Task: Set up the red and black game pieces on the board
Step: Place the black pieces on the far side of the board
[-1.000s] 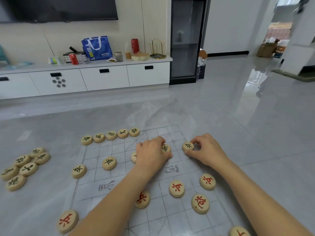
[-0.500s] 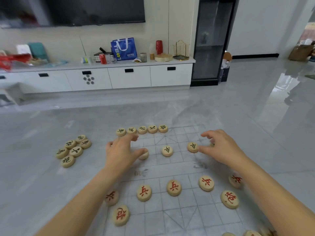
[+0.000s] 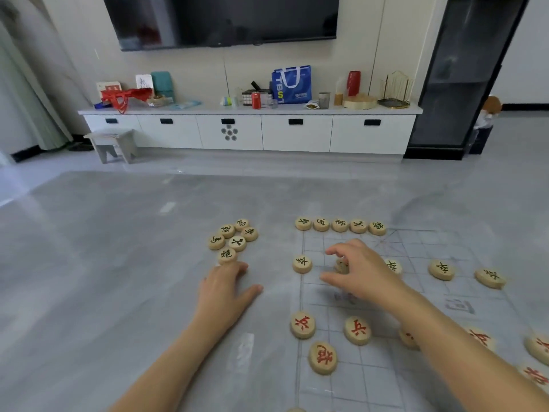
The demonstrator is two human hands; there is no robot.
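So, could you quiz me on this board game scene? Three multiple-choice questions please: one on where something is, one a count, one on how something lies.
1. Where is the cluster of loose black pieces?
A: on the grey surface, left of the board
B: inside a box
C: in the middle of the grid

2. How many black pieces make up the far row?
A: three
B: five
C: nine

3. How do the red pieces lie?
A: stacked
B: on edge
C: flat, characters up

Answers: 1 A, they sit beyond the grid's left edge; 2 B, five stand side by side; 3 C, each shows its red character.
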